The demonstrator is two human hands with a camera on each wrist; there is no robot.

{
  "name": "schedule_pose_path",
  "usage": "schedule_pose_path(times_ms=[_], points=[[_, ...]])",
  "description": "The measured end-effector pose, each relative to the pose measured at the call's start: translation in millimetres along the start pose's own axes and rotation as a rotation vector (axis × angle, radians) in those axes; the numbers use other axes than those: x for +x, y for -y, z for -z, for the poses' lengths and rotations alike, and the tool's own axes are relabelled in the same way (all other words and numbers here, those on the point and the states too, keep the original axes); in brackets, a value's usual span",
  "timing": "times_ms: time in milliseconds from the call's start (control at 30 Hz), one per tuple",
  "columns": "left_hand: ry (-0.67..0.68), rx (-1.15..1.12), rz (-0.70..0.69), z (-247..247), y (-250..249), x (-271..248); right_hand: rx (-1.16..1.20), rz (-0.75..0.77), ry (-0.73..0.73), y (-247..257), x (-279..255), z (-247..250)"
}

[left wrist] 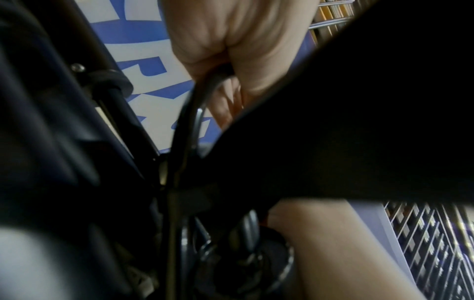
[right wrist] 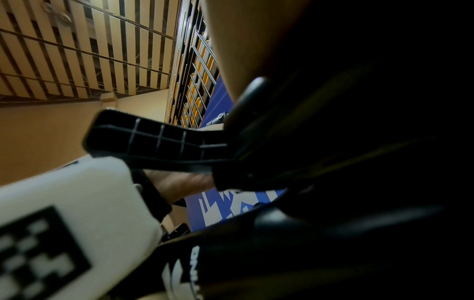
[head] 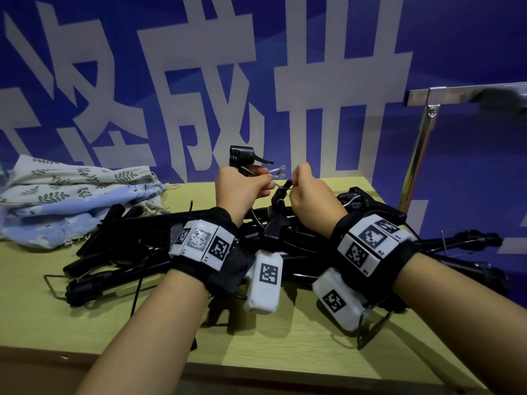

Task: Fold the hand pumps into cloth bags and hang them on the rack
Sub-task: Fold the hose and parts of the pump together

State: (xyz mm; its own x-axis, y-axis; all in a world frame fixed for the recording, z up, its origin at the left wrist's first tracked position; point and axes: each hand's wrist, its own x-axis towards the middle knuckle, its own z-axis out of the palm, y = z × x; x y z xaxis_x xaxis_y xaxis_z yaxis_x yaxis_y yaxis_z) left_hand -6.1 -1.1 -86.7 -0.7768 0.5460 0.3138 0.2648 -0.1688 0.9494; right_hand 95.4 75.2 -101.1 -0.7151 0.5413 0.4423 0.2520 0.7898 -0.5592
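Several black hand pumps (head: 176,246) lie in a heap on the yellow table (head: 85,309). Above the heap, my left hand (head: 263,181) grips a black hose end with its nozzle head (head: 242,155) sticking up, and pinches small clear adapters (head: 278,172). In the left wrist view the left hand (left wrist: 225,60) is curled round the black hose (left wrist: 189,113). My right hand (head: 295,179) pinches a thin tie or wire (head: 286,185) right beside the adapters; what it is stays unclear. The right wrist view is mostly dark and shows a ribbed black pump foot (right wrist: 159,140).
Folded cloth bags (head: 71,192), leaf-printed and pale blue, lie at the table's back left. A shiny metal rack (head: 427,115) stands at the right. A blue banner with large white characters (head: 199,81) forms the backdrop. Bare wire pump feet (head: 373,326) stick out near the front.
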Motion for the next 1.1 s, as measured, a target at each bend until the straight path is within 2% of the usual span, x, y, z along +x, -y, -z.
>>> schedule_pose_path(times_ms=[567,733,833,967,1100], points=[[0.148,0.005,0.024,4.4,-9.5,-8.5,0.02,0.013,0.026,2.2,-1.4,0.7],[0.127,0.006,0.049,4.8,-7.2,-6.6,0.269,0.034,0.079,2.0,-2.5,0.3],[0.111,-0.032,0.078,5.4,-4.6,-5.3,0.417,-0.039,0.099,0.1,-2.3,1.1],[0.124,-0.065,0.124,6.6,-2.9,-4.9,0.439,-0.104,0.103,-1.7,-0.4,1.0],[0.134,-0.074,0.154,9.4,-2.0,-4.0,0.588,-0.172,0.167,-4.7,-0.9,4.8]])
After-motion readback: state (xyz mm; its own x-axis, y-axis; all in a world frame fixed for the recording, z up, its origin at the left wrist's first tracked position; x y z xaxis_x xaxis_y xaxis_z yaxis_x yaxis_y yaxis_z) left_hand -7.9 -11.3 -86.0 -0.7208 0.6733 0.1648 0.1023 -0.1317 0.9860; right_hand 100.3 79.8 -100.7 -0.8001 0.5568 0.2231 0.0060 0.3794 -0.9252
